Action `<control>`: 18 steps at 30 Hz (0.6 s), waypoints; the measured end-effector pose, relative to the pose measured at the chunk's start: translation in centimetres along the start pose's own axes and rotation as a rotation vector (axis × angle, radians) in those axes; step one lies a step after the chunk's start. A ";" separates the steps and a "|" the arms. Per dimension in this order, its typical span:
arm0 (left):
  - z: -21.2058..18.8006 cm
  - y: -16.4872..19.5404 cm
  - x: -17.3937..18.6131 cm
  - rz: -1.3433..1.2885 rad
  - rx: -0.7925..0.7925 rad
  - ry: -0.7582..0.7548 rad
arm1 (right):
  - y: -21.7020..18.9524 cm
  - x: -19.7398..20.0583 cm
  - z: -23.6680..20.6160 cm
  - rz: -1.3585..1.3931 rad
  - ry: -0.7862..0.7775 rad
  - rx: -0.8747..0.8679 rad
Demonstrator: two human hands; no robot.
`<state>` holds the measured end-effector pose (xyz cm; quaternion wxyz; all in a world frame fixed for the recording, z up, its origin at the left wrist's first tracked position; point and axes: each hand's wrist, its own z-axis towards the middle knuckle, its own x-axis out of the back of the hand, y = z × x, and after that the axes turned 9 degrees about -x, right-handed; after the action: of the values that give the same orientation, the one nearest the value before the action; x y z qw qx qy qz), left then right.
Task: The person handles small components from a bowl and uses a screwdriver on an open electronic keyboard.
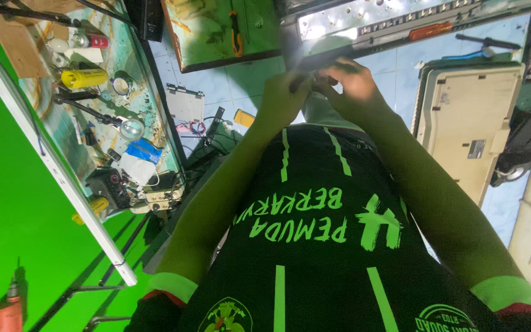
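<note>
Grey and blurred, a thin flat strip (305,58) sits between both hands, held out over the pale tiled floor (247,80) in front of the person's dark shirt (314,203). The left hand (281,98) curls its fingers shut around the strip's near end; the right hand (354,83) pinches it from the other side. Beyond them lies a long metal panel (401,21), and to the left stands a cluttered workbench (102,117) with a yellow can (84,78).

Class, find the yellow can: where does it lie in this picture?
In the head view's upper left, the yellow can lies on its side on the cluttered workbench.
</note>
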<state>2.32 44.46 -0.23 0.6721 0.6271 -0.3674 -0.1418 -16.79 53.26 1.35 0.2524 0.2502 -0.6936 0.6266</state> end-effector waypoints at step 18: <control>0.1 -1.5 1.7 0.063 0.055 -0.267 | -0.1 -2.8 -1.7 0.104 0.107 0.074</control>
<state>3.83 42.99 -1.11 0.6037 0.6091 -0.4768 -0.1930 -14.57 55.04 -0.33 0.2466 0.1892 -0.6676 0.6765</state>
